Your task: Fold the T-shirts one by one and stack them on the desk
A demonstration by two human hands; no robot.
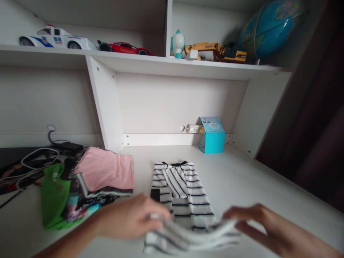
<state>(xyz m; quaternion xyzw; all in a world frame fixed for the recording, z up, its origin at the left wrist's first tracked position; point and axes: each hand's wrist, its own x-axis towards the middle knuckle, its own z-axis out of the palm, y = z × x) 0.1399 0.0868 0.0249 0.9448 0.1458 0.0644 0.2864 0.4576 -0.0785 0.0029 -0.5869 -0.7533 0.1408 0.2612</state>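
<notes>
A white shirt with dark stripes (pixel 197 195) lies on the white desk, its sides and sleeves folded inward and its dark-trimmed neckline toward the back. My left hand (pixel 137 216) is closed on the shirt's near left edge, thumb below the fingers. On the opposite side my right hand (pixel 258 224) pinches the near right edge. Between both hands the lower part of the shirt is raised and sags in the middle, blurred by motion. A black patch shows on the shirt's left side, just beyond my left hand.
To the left is a stack of folded clothes, a pink garment (pixel 107 168) on top, beside a green garment (pixel 55 197). Cables (pixel 40 159) tangle behind them. A blue desk calendar (pixel 215 139) stands at the back. Toy cars, an excavator (pixel 215 50) and a globe (pixel 271 27) occupy the shelf.
</notes>
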